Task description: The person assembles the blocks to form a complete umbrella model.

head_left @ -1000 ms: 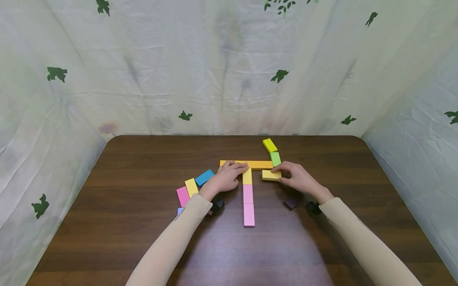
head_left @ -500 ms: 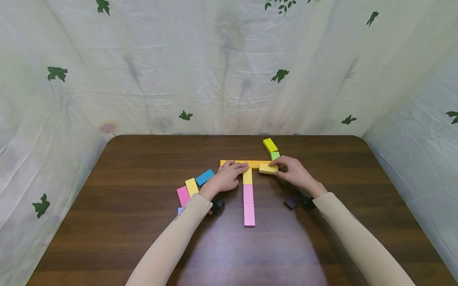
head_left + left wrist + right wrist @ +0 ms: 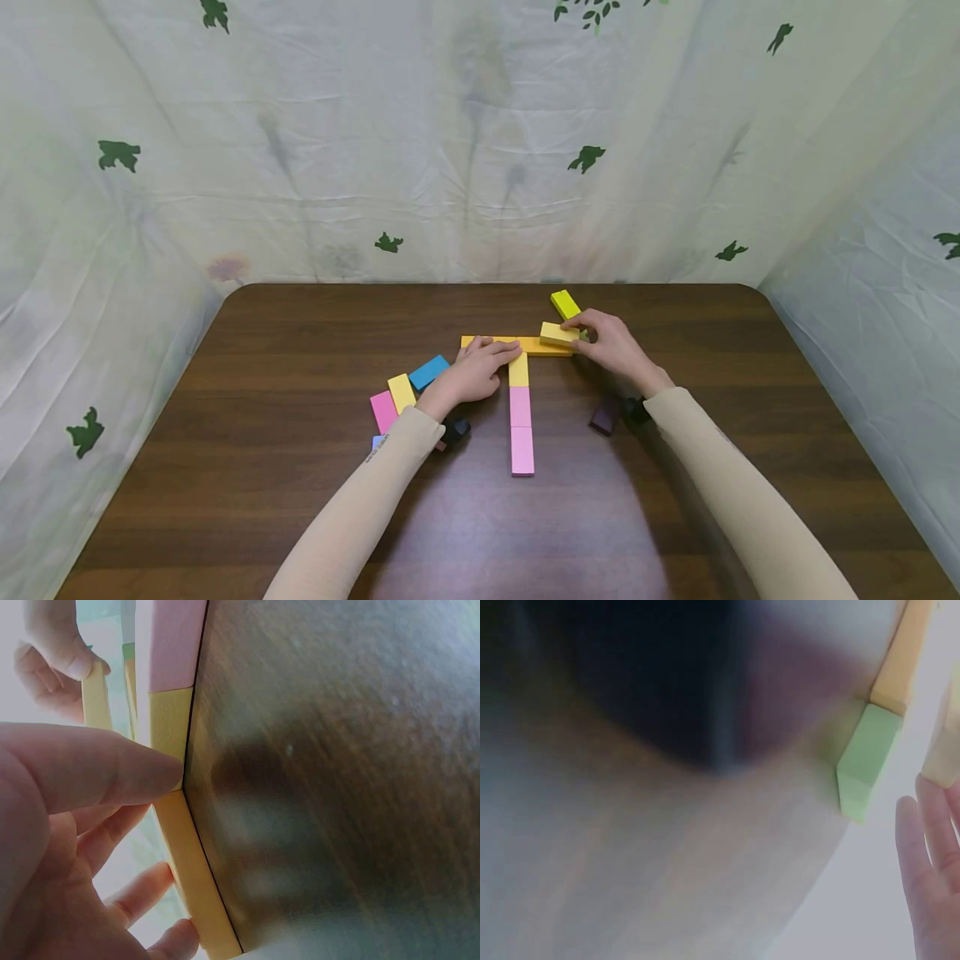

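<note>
My right hand (image 3: 615, 350) pinches a pale yellow block (image 3: 555, 334) by its right end, holding it over a row of orange blocks (image 3: 551, 351). My left hand (image 3: 472, 375) has its fingers spread along the left part of that row. In the left wrist view, the left thumb (image 3: 112, 769) reaches the yellow block (image 3: 171, 724) that meets the row, and other fingertips touch the orange block (image 3: 199, 885). Two pink blocks (image 3: 521, 408) continue from that yellow block towards me. A green block (image 3: 870, 754), mostly hidden in the head view, joins the row's right end.
A bright yellow block (image 3: 565, 303) lies at the back, beyond the green one. Left of my left hand lie a blue block (image 3: 429, 372), a yellow block (image 3: 401, 390), a pink block (image 3: 383, 411) and a partly covered bluish block (image 3: 377, 442). White curtains (image 3: 480, 167) stand behind the table (image 3: 315, 333).
My right hand has carried the pale yellow block away from me and slightly left, from in front of the orange row to over it. My left hand has stayed in place.
</note>
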`<state>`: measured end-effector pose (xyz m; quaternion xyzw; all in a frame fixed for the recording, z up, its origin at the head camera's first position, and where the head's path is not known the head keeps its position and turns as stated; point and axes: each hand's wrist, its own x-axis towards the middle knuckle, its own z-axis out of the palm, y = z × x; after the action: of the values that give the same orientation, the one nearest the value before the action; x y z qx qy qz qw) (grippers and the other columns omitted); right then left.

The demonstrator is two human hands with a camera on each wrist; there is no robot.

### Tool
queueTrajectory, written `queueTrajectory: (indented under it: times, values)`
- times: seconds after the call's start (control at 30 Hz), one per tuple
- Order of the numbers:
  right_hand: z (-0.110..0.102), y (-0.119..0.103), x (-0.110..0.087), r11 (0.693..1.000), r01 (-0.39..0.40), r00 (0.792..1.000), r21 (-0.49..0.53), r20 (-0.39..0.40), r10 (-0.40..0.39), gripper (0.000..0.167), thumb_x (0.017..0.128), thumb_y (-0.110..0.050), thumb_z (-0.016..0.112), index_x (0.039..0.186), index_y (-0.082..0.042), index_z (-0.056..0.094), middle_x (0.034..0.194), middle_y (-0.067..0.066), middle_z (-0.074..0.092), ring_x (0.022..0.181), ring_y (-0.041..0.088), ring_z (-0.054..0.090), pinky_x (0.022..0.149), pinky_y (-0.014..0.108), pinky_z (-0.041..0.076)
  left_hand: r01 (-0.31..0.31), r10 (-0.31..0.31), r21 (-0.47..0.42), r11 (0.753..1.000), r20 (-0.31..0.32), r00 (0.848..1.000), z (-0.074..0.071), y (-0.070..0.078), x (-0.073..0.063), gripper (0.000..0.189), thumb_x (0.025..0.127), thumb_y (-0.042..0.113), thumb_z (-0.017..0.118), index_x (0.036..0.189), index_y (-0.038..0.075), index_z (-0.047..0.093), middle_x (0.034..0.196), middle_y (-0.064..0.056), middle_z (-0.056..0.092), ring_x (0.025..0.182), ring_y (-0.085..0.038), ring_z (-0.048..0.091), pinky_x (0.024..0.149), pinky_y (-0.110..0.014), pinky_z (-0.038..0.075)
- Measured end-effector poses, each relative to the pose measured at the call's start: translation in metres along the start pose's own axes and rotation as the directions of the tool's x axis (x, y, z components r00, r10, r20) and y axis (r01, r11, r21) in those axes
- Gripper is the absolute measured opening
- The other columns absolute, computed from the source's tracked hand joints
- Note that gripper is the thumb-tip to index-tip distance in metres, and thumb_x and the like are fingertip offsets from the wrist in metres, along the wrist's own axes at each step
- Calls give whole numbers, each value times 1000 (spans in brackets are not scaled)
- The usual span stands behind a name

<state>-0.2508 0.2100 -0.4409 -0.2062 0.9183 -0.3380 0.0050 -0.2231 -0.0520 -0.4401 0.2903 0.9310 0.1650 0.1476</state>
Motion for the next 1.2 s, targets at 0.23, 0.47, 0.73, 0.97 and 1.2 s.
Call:
queueTrajectory:
  times: [0.23,0.47,0.73,0.97,1.2]
  values:
    - [-1,0,11,999,33,999,-9,-44,-33,26,85,-4,66,111,-1,68,108,13,63,95,31,56,79,46,46,-4,4,-2,1000,-2,1000,0,-1,0,56,94,4,49,148,18,39,153,3,32,138,-32,22,107,-57,21]
    - [-2,-2,19,1000,-19,999,-11,-45,18,27,87,-4,64,113,-1,67,111,13,62,101,30,56,83,45,47,2,-2,-12,1000,-2,1000,0,-1,-1,56,95,5,49,148,20,39,153,4,31,138,-32,22,108,-57,19]
    - [-1,0,27,998,-60,998,-18,-37,59,27,89,-5,64,116,-3,66,114,12,61,102,28,55,87,44,45,-2,2,-13,1000,-4,1000,1,-2,0,56,95,4,49,148,19,39,153,4,31,138,-33,22,108,-57,20]
    - [-2,2,32,999,-54,998,-2,-44,54,27,89,-5,64,116,-3,65,116,14,60,104,30,55,88,46,46,-1,1,-14,1000,3,1000,1,-2,-1,56,95,4,49,148,19,40,153,3,31,138,-32,22,108,-57,20]
    - [1,6,38,998,-58,997,-11,-58,57,27,91,-5,63,117,-2,65,120,15,59,105,31,55,89,46,45,-6,6,-18,1000,7,1000,0,-1,-1,56,95,4,49,148,19,40,153,3,31,138,-33,21,107,-57,20]
